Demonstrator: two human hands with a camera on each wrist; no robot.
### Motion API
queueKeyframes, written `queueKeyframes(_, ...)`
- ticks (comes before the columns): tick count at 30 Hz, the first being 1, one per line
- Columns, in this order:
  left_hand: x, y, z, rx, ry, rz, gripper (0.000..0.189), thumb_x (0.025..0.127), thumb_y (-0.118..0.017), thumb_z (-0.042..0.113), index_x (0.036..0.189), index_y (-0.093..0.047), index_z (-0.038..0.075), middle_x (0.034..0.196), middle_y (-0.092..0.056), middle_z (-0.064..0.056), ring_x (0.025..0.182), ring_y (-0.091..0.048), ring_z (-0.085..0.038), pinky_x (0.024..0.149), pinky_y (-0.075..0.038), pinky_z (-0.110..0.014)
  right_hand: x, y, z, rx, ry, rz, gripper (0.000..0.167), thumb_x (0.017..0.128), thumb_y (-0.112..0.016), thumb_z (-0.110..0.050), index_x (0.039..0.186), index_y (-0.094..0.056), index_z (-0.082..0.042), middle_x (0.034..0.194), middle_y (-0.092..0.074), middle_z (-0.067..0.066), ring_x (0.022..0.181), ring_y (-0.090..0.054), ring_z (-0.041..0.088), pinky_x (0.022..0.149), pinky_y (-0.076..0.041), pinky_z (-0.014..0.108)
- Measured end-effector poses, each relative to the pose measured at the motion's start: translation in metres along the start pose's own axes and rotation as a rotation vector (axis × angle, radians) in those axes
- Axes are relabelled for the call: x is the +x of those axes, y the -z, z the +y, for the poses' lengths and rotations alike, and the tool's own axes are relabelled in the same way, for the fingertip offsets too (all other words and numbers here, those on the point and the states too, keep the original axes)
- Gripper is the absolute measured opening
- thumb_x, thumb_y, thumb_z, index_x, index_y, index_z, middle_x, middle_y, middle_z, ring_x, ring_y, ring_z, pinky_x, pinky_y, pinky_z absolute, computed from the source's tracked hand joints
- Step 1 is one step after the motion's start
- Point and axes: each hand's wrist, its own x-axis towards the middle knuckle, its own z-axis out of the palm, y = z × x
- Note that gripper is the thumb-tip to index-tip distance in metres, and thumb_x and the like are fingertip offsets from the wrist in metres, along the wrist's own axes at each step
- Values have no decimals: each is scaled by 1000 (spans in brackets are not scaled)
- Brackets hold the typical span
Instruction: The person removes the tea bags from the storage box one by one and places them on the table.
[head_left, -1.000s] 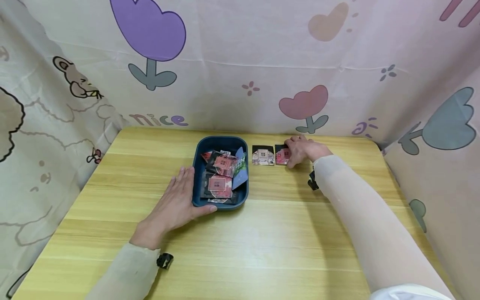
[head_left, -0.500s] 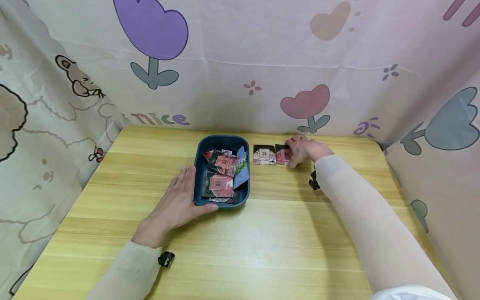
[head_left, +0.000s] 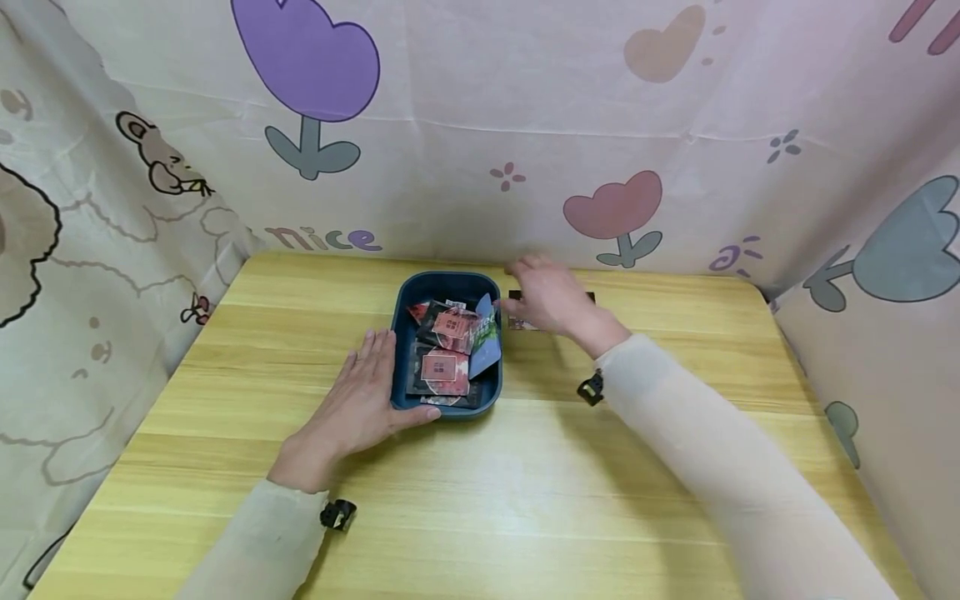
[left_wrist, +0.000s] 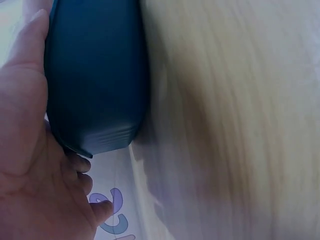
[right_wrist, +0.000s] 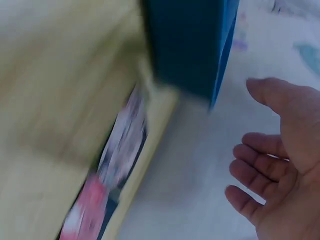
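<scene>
A dark blue plastic bin (head_left: 465,285) stands near the back of the table. Inside lie several flat square sachets (head_left: 444,371) in black and pink, plus a light blue and green packet (head_left: 484,350) leaning on the right wall. My left hand (head_left: 352,408) rests along the bin's left side, fingers straight, thumb over the front edge. Just right of the bin hovers my right hand (head_left: 553,296), fingers loosely bent and holding nothing. Beneath it are two sachets on the table, mostly hidden in the head view; the right wrist view shows a pale sachet (right_wrist: 125,137) and a pink sachet (right_wrist: 85,207), blurred.
The light wooden table (head_left: 480,517) extends in front and to both sides. Directly behind its back edge hangs a patterned white cloth (head_left: 450,183), with more cloth on the left and right. Small black devices (head_left: 338,514) sit at both wrists.
My right hand has left the pink sachet on the table and moved left, over the sachets toward the bin. The left hand has stayed against the bin.
</scene>
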Motion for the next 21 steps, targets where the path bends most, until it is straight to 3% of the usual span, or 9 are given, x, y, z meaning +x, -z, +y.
queueKeyframes(3,0,-1,-1,-5,2,0,139,82,-63,87,168,5,2,177,1,-22,164,8,-37,132,-5,-62,9,-7,-29,12,37,-11,74,98,-72,-51,151,-54,-3,155,-55,18,147,-47,36,125,-37,50)
queueKeyframes(7,0,-3,-2,-11,-5,8,138,84,-65,84,168,6,0,177,1,-23,164,7,-38,131,-6,-62,20,-21,-56,-12,50,-102,82,98,-71,-56,156,-49,-3,159,-51,18,149,-46,35,127,-35,46)
queueKeyframes(11,0,-4,-3,-24,-13,10,139,83,-64,85,167,5,-1,176,0,-23,164,7,-37,131,-6,-62,26,-35,-70,-60,40,-179,94,94,-69,-66,157,-46,-1,159,-50,18,149,-45,34,127,-36,45)
queueKeyframes(15,0,-5,-2,-35,-16,15,140,82,-65,86,167,4,-1,176,-1,-23,164,6,-37,132,-7,-62,29,-43,-78,-102,3,-206,103,88,-69,-75,156,-47,0,157,-52,17,146,-47,34,125,-39,45)
queueKeyframes(21,0,-5,-2,-33,-17,17,140,82,-66,85,167,3,-1,176,-2,-23,165,6,-37,132,-6,-61,28,-45,-84,-126,-22,-202,84,88,-71,-73,138,-63,-5,141,-62,12,131,-56,29,115,-48,44)
